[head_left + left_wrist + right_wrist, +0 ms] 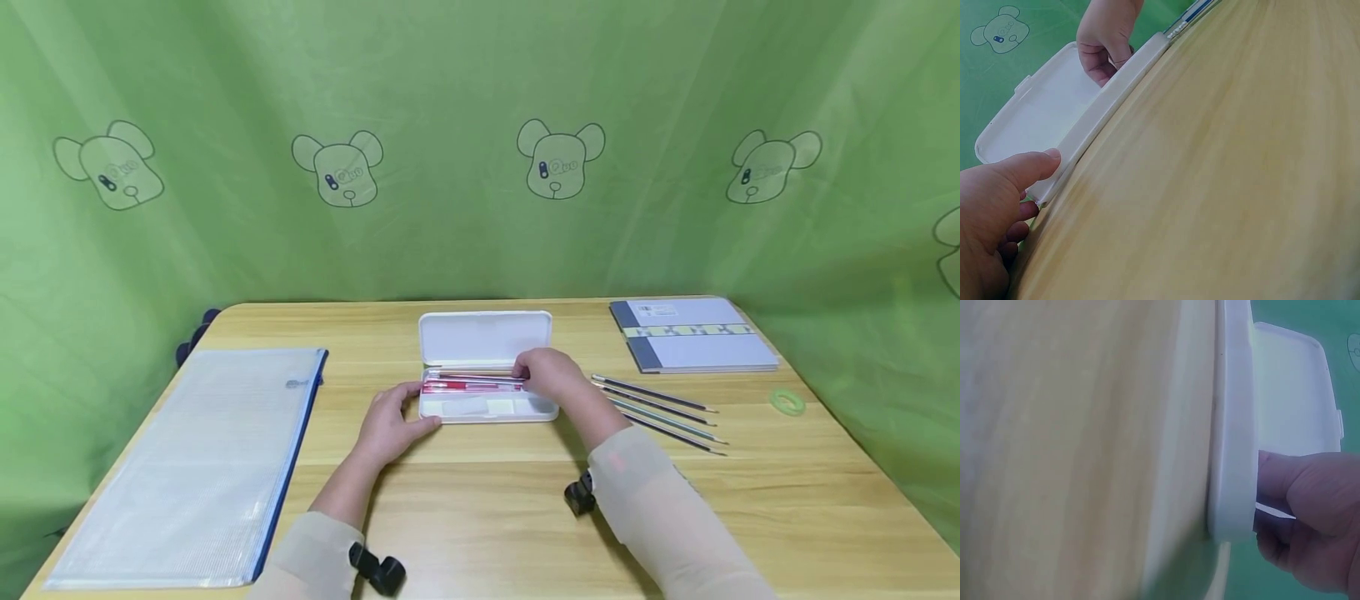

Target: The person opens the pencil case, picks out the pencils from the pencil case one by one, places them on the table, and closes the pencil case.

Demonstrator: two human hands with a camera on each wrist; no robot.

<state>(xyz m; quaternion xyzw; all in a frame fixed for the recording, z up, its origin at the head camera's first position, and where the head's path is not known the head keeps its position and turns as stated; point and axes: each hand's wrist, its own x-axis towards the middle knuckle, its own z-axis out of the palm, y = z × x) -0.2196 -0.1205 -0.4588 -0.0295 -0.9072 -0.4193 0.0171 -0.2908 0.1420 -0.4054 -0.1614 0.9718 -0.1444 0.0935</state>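
Note:
A white pencil case (pixel 488 408) lies with its lid (pixel 486 337) raised at the back. Inside, in its rear part, are several pencils (pixel 468 375) and a red pen (pixel 457 386). My left hand (pixel 388 423) grips the case's left end; in the left wrist view the thumb lies on the front corner and the fingers go round the end. My right hand (pixel 551 373) reaches into the right part of the case, its fingers curled down and pinching a pencil at its right end. In the right wrist view the case wall (pixel 1235 437) hides those fingertips.
Several pencils (pixel 660 408) lie spread on the wooden table (pixel 480 517) right of the case. Behind them is a grey-blue notebook (pixel 690 346) with a patterned band, and a green ring (pixel 787 402) near the right edge. A translucent zip folder (pixel 202 467) covers the left side.

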